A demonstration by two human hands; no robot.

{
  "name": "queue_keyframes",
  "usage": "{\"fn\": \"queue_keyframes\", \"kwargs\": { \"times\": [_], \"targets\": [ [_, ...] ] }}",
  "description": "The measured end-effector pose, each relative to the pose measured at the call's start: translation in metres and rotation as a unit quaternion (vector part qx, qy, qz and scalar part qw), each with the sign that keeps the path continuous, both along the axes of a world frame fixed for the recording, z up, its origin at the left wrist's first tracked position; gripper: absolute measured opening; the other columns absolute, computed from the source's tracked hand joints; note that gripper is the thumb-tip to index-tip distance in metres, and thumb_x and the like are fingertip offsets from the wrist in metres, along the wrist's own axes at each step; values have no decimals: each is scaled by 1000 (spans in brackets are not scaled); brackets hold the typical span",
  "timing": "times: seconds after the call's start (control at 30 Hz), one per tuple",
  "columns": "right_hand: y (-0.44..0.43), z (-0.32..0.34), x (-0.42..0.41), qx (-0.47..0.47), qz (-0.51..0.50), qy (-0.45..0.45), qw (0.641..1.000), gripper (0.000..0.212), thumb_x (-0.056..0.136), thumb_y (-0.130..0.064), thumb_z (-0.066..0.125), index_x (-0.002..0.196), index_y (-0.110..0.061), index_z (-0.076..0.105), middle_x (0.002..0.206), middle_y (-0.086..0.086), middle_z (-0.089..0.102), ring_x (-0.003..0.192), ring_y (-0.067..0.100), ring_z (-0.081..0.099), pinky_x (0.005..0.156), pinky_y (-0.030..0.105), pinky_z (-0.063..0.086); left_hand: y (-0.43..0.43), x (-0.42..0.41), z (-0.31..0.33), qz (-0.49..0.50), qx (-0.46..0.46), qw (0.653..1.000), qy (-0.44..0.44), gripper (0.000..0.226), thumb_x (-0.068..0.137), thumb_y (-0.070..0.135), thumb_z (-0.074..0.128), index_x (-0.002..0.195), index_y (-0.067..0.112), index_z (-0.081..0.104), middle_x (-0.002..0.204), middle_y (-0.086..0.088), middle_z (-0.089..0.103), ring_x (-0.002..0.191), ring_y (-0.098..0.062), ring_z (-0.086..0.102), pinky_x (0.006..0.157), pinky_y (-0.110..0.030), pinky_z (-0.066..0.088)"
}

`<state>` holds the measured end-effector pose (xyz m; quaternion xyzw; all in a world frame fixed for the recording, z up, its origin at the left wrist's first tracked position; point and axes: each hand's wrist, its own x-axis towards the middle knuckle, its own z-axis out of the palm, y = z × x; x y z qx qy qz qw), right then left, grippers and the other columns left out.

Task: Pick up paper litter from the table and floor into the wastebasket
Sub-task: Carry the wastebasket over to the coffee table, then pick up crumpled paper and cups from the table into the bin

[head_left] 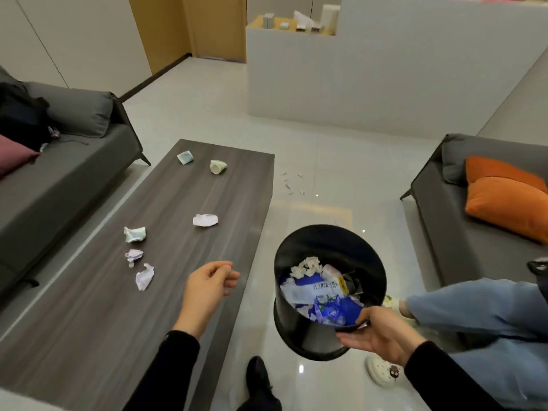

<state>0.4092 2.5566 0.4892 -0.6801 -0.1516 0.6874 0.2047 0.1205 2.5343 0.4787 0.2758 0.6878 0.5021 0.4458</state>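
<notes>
My right hand [378, 333] grips the near rim of a black wastebasket [299, 327], held tilted above the floor, with blue and white paper scraps inside. My left hand [207, 289] hovers over the dark wood table [89, 336] near its right edge, fingers loosely curled and holding nothing. Several crumpled papers lie on the table: a white wad [145, 280], a lilac wad [134, 256], a greenish wad [135, 234], a pale wad [205, 220], and two at the far end [185, 158] [218, 166]. Small paper bits [292, 182] lie on the floor beyond the table.
A grey sofa [59, 179] runs along the table's left side. Another grey sofa with orange cushions [504, 200] stands at the right. A seated person's blue-jeaned legs [474, 310] and white shoe [384, 372] are close to the basket. My black shoe [258, 378] is on the tiled floor.
</notes>
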Motion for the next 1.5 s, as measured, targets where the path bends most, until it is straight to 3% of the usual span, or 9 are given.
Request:
{"fn": "queue_keyframes", "kwargs": {
  "times": [0.13, 0.23, 0.4, 0.53, 0.7, 0.87, 1.0, 1.2, 1.5],
  "targets": [
    [77, -5, -14, -32, -14, 7, 999, 32, 86, 11, 32, 116, 1, 38, 86, 31, 61, 70, 45, 64, 40, 41, 57, 79, -6, -1, -22, -23, 999, 0, 15, 86, 12, 53, 83, 17, 67, 72, -3, 72, 63, -12, 64, 59, -25, 48],
    [128, -15, -19, -53, -8, 4, 999, 27, 86, 11, 32, 111, 5, 40, 84, 33, 62, 63, 43, 66, 42, 40, 57, 127, -7, -6, -23, -47, 999, 0, 15, 86, 12, 53, 84, 16, 67, 68, -1, 72, 61, -11, 64, 58, -25, 49],
    [222, -62, -26, -78, 13, 23, 997, 27, 87, 14, 28, 107, 7, 44, 103, 32, 59, 79, 43, 62, 44, 39, 56, 206, -8, -36, 4, -98, 995, 7, 18, 89, 7, 49, 83, 13, 65, 70, -4, 69, 59, -13, 59, 50, -18, 48],
    [297, -131, -32, -127, 57, 4, 990, 19, 86, 15, 32, 81, 4, 48, 81, 26, 62, 76, 41, 63, 46, 39, 57, 260, -8, -79, 65, -134, 989, 2, 19, 89, 7, 48, 82, 13, 65, 73, -7, 68, 62, -16, 59, 55, -22, 49],
    [364, -250, -47, -152, 77, -16, 985, 19, 81, 20, 33, 85, 7, 47, 81, 25, 60, 68, 39, 63, 41, 40, 57, 317, -11, -165, 107, -172, 979, -3, 22, 90, 7, 48, 77, 15, 63, 71, -6, 68, 54, -11, 61, 51, -19, 48],
    [394, -367, -61, -181, 98, -41, 978, 27, 82, 19, 34, 104, 6, 43, 83, 23, 60, 65, 39, 62, 39, 38, 56, 340, -18, -258, 128, -208, 970, -11, 17, 91, 9, 49, 86, 11, 65, 75, -7, 69, 61, -16, 60, 58, -24, 50],
    [409, -450, -78, -205, 89, -52, 973, 23, 84, 20, 33, 100, 8, 44, 79, 22, 58, 40, 32, 64, 33, 34, 52, 350, -34, -321, 135, -211, 968, -12, 17, 90, 9, 51, 85, 13, 66, 66, -1, 71, 57, -10, 62, 56, -22, 52],
    [409, -540, -94, -233, 105, -60, 965, 25, 86, 18, 30, 106, 9, 42, 78, 24, 56, 34, 31, 61, 32, 34, 52, 363, -64, -367, 161, -157, 974, 15, 21, 88, 11, 52, 77, 20, 67, 65, 2, 73, 58, -9, 64, 53, -18, 53],
    [401, -557, -95, -171, 161, -156, 959, 21, 86, 15, 38, 101, 7, 51, 93, 21, 53, 70, 32, 57, 43, 27, 54, 369, -64, -374, 154, -141, 978, 9, 19, 88, 11, 52, 80, 17, 68, 67, 1, 73, 59, -10, 64, 52, -21, 53]
  ]
}}
